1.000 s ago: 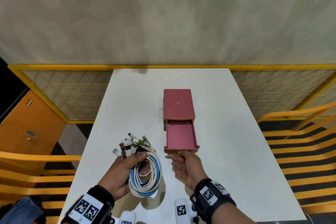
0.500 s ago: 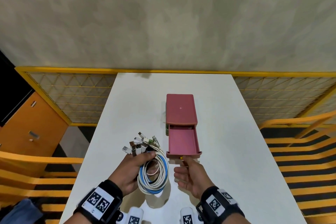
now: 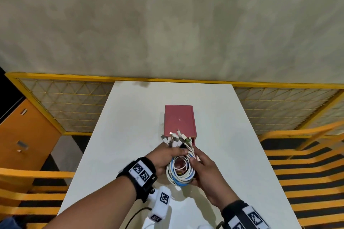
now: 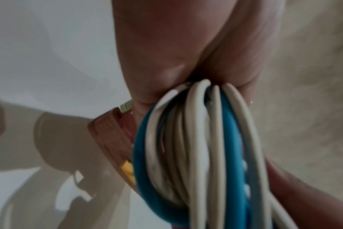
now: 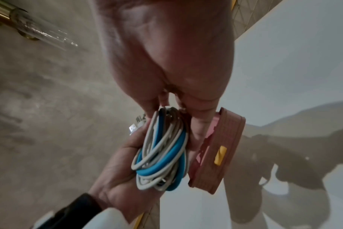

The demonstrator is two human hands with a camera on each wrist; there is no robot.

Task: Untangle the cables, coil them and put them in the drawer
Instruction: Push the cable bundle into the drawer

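White table (image 3: 232, 154): both hands, left hand (image 3: 163, 158) and right hand (image 3: 206, 174), grip white-and-blue cable coil (image 3: 179, 174) over pink drawer (image 5: 217, 148); right wrist view alone shows its yellow tab (image 5: 220, 155).

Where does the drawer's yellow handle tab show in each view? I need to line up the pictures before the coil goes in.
Head: not visible; the hands and the cable coil cover the drawer front.
Left wrist: yellow tab at lower centre, just left of the coil's blue strand.
Right wrist: right of centre, on the pink drawer front, right of the coil.
Shared landmark: the white-and-blue coil.
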